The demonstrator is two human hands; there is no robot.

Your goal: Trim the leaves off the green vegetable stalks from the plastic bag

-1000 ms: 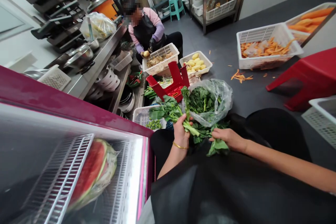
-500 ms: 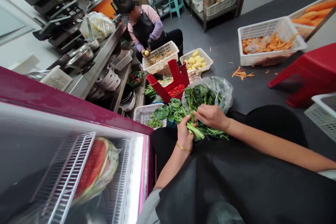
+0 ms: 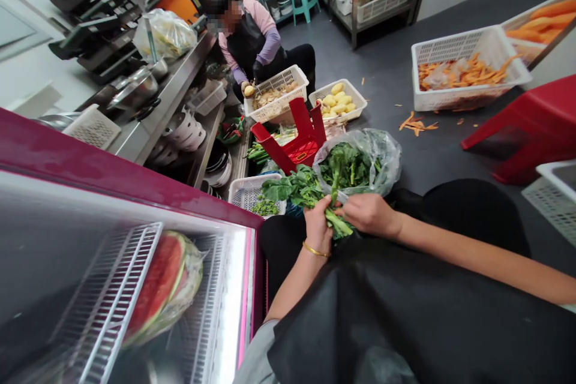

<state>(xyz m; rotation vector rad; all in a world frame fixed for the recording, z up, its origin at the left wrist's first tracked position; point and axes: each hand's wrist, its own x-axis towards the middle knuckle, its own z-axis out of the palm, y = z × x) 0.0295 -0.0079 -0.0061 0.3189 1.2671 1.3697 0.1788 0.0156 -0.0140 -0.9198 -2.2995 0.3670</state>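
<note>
My left hand (image 3: 318, 225), with a gold bangle at the wrist, is closed around several thick stalks of leafy greens (image 3: 300, 187). Their pale cut ends point down to the right and their leaves spread to the left. Against these stalks my right hand (image 3: 371, 215) is closed, its fingertips pinching at the lower part of an upright green stalk (image 3: 335, 177); the fingertips are partly hidden. Just beyond both hands sits an open clear plastic bag (image 3: 390, 159) full of more leafy greens (image 3: 355, 162).
A white basket (image 3: 240, 197) with green trimmings stands left of my hands, an upturned red stool (image 3: 303, 144) beyond. Another person (image 3: 247, 36) works over a basket of peelings (image 3: 288, 81). Potatoes (image 3: 337, 102), carrot peelings (image 3: 472, 72) and a fridge holding watermelon (image 3: 157, 282) surround me.
My right hand has moved slightly down, lower along the upright stalk. The bag's opening shows more widely now. My left hand keeps its hold on the stalks.
</note>
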